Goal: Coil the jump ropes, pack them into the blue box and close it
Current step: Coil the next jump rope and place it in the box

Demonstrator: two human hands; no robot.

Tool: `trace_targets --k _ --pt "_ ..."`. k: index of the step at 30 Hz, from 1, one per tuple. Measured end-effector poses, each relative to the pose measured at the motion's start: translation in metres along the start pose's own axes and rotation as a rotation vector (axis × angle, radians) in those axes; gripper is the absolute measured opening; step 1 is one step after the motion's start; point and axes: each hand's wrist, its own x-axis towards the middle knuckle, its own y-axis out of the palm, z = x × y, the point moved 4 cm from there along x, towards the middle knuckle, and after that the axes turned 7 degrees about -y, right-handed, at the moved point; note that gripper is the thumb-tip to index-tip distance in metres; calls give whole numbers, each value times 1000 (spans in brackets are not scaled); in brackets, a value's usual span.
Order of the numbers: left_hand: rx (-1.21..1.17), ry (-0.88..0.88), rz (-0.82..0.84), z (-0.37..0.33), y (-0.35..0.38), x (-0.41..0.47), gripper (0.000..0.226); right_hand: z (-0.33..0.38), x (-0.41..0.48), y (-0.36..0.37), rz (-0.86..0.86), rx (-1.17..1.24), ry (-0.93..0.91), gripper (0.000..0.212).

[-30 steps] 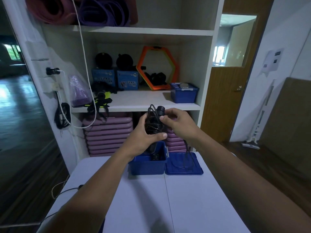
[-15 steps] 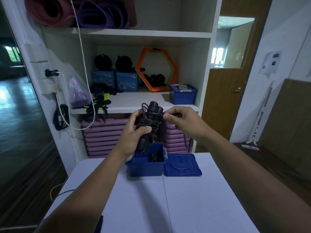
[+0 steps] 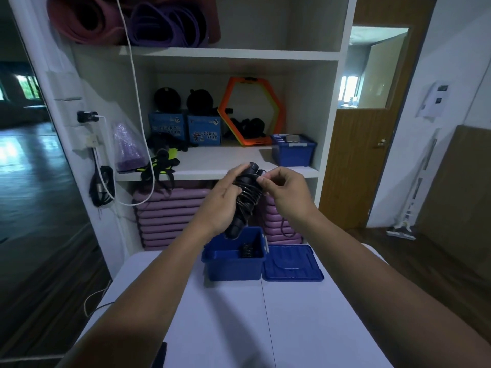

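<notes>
My left hand (image 3: 221, 201) grips a black jump rope (image 3: 245, 195), its two handles held together with the cord wound round them. It hangs in the air above the blue box (image 3: 233, 264). My right hand (image 3: 285, 193) pinches the cord near the handle tops, and a loop of loose cord (image 3: 285, 229) dangles below that wrist. The open box stands at the far edge of the white table (image 3: 239, 328) and holds another coiled black rope (image 3: 248, 251). Its blue lid (image 3: 292, 262) lies flat just right of it.
A white shelf unit (image 3: 218, 166) stands behind the table with a second blue box (image 3: 292, 152), an orange hexagon frame (image 3: 251, 110) and stacked purple pads (image 3: 170, 216). A white cable (image 3: 132, 75) hangs at the left. A wooden door (image 3: 358, 160) is at the right.
The handles now lie side by side in my left hand and more cord is wound round them. My right hand has moved up to the handle tops. The bundle sits a little higher.
</notes>
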Motion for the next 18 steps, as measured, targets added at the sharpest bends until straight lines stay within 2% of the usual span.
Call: trace_targets --k 4,6,9,13,15,18 --pt "127 52 -48 3 -4 1 45 4 0 2 -32 -49 -30 11" --pt "100 105 -43 2 -8 -1 52 12 -1 1 -25 -67 -75 10" --pt "-125 100 1 2 -15 -3 60 20 -3 0 63 -66 -113 9" --pt "-530 11 80 9 -18 -4 58 26 -6 -8 208 118 -36 33" --pt "-603 -20 102 13 -16 -3 56 27 -4 -10 244 225 22 41" --pt "-630 -91 117 13 -15 -3 47 27 3 -10 303 281 95 42"
